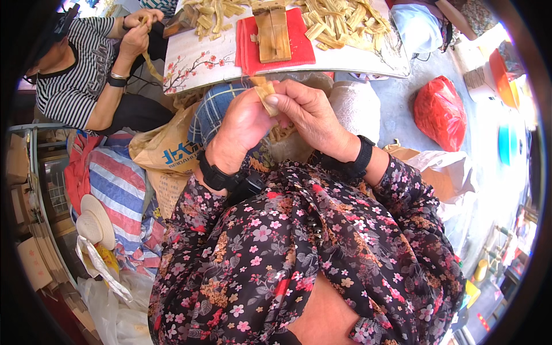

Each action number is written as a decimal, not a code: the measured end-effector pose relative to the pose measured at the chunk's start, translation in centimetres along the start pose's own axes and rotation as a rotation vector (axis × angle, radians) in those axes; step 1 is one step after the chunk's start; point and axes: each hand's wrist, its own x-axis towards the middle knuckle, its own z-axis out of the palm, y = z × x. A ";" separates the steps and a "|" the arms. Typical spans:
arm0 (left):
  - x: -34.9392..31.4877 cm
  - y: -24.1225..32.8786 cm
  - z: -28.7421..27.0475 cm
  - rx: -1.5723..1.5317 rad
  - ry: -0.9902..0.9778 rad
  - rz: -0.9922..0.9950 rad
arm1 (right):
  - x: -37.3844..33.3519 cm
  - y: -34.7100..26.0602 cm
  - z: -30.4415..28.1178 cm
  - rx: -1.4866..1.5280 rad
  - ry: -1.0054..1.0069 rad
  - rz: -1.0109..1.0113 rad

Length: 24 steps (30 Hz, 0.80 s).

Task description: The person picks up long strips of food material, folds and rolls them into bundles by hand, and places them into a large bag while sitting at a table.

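Observation:
Before my lap, both hands meet on a flat, pale yellow strip [265, 96] that looks dried and fibrous. My left hand [244, 119] is closed around its lower part, fingers mostly hidden behind it. My right hand [313, 118] pinches the strip's edge, thumb on top. Just beyond them stands a white table [221, 73] with a flower print. On it, a wooden board [273, 35] rests upon a red cloth or mat [302, 53]. Heaps of similar yellow strips [348, 23] lie either side of the board.
A co-worker in a striped top [75, 95] handles another strip at the left. A brown printed sack [167, 141] and a striped woven bag [115, 184] sit left of me. To the right are a red plastic bag [441, 114] and a white sack [451, 172].

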 end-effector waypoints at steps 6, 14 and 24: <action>0.0 -0.5 0.4 0.499 0.013 -0.103 | 1.9 0.7 -1.0 -0.425 0.118 -0.186; -0.7 0.5 3.5 1.574 0.440 1.157 | 2.0 -0.4 -0.8 0.694 0.021 0.427; -1.2 1.9 4.1 1.157 0.167 0.637 | 0.9 -1.2 -2.5 -0.524 0.010 -0.186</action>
